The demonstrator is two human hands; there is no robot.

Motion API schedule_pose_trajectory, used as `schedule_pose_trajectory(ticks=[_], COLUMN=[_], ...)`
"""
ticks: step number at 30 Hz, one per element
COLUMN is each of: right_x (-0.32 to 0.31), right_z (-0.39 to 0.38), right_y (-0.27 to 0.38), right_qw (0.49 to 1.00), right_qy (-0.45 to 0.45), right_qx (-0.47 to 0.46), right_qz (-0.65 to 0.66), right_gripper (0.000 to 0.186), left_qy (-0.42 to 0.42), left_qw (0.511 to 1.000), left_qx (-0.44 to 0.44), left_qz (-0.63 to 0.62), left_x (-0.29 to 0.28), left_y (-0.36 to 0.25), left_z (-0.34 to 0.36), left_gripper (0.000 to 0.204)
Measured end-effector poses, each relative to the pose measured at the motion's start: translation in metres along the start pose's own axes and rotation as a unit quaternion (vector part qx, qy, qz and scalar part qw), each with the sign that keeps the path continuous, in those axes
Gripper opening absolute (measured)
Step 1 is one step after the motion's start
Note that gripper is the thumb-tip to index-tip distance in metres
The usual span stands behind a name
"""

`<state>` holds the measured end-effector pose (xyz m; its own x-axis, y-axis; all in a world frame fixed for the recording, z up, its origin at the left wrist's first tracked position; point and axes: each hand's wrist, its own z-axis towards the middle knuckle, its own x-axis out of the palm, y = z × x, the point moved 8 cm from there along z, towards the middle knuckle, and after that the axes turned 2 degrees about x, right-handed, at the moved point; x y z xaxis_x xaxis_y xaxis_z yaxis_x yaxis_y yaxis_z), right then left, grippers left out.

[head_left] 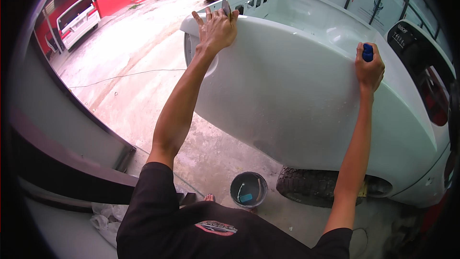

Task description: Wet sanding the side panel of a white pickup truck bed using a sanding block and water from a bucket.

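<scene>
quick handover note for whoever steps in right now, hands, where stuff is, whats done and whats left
Left hand: pressed on the top edge of the pale truck-bed side panel, pinching a thin grey sheet, perhaps sandpaper.
Right hand: closed on a blue block, resting on the panel's upper right.
Black bucket stands on the concrete below by the rear tyre, with a blue piece inside.
Done: the panel looks matt and dull, with fainter patches low in the middle.
Left: how much surface remains cannot be told from here.
</scene>
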<state>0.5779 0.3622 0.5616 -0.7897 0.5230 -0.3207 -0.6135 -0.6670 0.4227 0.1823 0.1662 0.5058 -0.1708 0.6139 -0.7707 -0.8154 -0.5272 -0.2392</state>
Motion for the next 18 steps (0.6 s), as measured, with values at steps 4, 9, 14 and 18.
schedule_pose_trajectory(ticks=[4, 9, 14, 18], right_x=[0.002, -0.004, -0.001, -0.005], right_z=[0.003, -0.004, -0.001, -0.002], right_y=[-0.001, 0.002, 0.003, 0.008], right_qw=[1.0, 0.997, 0.998, 0.996], right_qy=[0.004, -0.045, -0.029, -0.038], right_qx=[-0.008, -0.064, -0.053, -0.073], right_qz=[-0.01, -0.021, -0.019, -0.014], right_gripper=[0.029, 0.028, 0.027, 0.026], left_qy=[-0.068, 0.011, -0.145, -0.057], left_qw=[0.997, 1.0, 0.988, 0.998], left_qx=[0.001, 0.0, 0.028, 0.037], left_qz=[-0.024, 0.004, 0.033, -0.012], left_x=[-0.005, -0.004, 0.0, -0.008], left_y=[-0.012, -0.012, -0.021, -0.01], left_z=[-0.007, 0.002, -0.007, 0.005], left_gripper=[0.076, 0.075, 0.076, 0.071])
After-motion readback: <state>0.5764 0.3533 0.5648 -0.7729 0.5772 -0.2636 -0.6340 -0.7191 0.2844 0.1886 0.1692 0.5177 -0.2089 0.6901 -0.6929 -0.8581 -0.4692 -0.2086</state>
